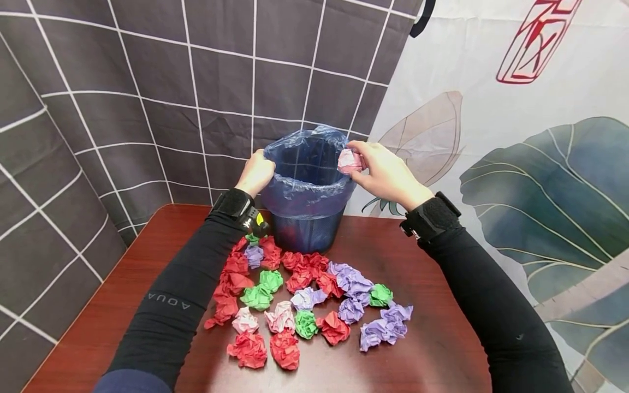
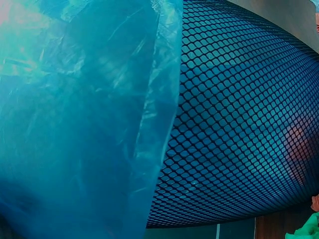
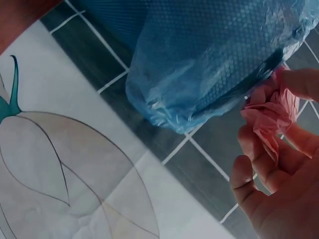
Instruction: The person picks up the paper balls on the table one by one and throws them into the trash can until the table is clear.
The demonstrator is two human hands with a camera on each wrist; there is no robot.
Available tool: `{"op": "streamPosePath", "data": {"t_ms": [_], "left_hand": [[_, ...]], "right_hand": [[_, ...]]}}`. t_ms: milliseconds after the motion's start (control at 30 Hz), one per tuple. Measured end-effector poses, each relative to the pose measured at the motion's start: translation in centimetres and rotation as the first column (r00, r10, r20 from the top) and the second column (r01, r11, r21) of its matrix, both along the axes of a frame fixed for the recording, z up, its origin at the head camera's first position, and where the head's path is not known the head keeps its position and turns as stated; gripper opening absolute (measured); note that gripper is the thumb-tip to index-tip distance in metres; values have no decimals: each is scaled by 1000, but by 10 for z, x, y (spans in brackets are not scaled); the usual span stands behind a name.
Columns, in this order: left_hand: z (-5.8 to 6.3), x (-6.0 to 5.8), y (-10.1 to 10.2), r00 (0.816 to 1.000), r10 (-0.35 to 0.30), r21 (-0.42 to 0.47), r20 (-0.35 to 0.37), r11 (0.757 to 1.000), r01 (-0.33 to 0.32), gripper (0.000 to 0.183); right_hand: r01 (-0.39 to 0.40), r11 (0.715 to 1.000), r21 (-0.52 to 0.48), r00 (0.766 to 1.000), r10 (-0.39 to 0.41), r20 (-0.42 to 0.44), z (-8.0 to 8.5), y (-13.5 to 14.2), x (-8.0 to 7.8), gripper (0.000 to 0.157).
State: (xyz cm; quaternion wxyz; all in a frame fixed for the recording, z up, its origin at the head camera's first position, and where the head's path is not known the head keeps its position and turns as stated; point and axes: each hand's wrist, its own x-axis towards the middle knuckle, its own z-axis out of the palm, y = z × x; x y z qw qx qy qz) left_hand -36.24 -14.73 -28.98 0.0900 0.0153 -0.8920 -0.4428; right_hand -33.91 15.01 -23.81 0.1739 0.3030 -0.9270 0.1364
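A mesh trash bin (image 1: 306, 233), lined with a translucent blue plastic bag (image 1: 309, 199) folded over its rim, stands at the back of the table. My left hand (image 1: 257, 173) grips the left side of the bin's rim. At the right side of the rim, my right hand (image 1: 388, 173) pinches a pink crumpled paper ball (image 1: 348, 161) between thumb and fingers. In the right wrist view the paper ball (image 3: 271, 107) is close beside the bag's edge. The left wrist view shows bag (image 2: 89, 114) and black mesh (image 2: 234, 114); the left fingers are hidden there.
Several crumpled paper balls lie before the bin on the brown table (image 1: 417, 322): red ones (image 1: 247, 349), green ones (image 1: 257, 297), purple ones (image 1: 385, 327) and pale pink ones (image 1: 281, 317). A dark gridded cloth (image 1: 216, 82) and a printed white cloth (image 1: 472, 60) hang behind.
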Motion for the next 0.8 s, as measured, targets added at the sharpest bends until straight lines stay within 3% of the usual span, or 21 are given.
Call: {"op": "streamPosePath", "data": {"t_ms": [200, 467, 800], "left_hand": [[3, 2, 1, 1000, -8, 8, 9, 1000, 7, 57], [2, 2, 0, 1000, 1, -1, 0, 1000, -1, 56], [2, 2, 1, 1000, -4, 2, -7, 1000, 4, 55]], "right_hand": [[6, 1000, 19, 1000, -6, 7, -1, -2, 3, 62], [-44, 999, -27, 997, 43, -58, -7, 6, 8, 62], [-88, 996, -34, 990, 84, -116, -28, 26, 27, 53]]}}
